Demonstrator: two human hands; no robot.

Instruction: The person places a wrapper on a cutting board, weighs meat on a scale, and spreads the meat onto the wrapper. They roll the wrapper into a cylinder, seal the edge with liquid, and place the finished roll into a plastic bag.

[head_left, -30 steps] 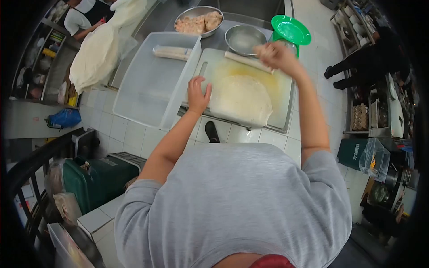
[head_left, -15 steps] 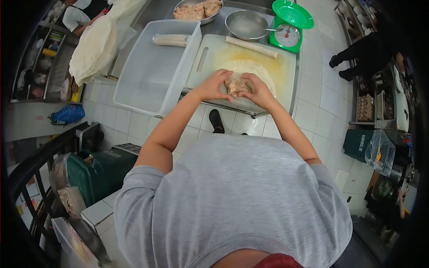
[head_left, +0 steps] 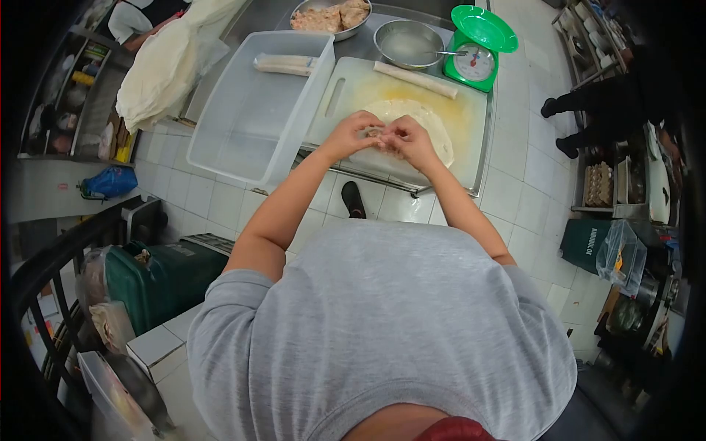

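Note:
My left hand [head_left: 350,137] and my right hand [head_left: 413,141] meet over the near edge of a round, pale wrapper sheet [head_left: 434,131]. Between them lies ground meat filling [head_left: 373,134], mostly hidden by my fingers. Both hands have their fingers curled in and pressed on the meat. Under the sheet is a white cutting board [head_left: 329,121] with a yellowish stain. A long wrapped roll [head_left: 415,79] rests along the board's far side.
Left of the board stands a clear plastic tub [head_left: 220,140] holding pale rolls [head_left: 285,65]. Behind are a bowl of meat filling [head_left: 329,18], a metal bowl [head_left: 407,44] and a green scale [head_left: 473,62]. A stack of wrappers [head_left: 158,81] sits far left; a person [head_left: 610,99] stands right.
My hands have drawn closer together over the meat, the right fingers moving inward to the left. Less of the filling shows now. The view has shifted slightly.

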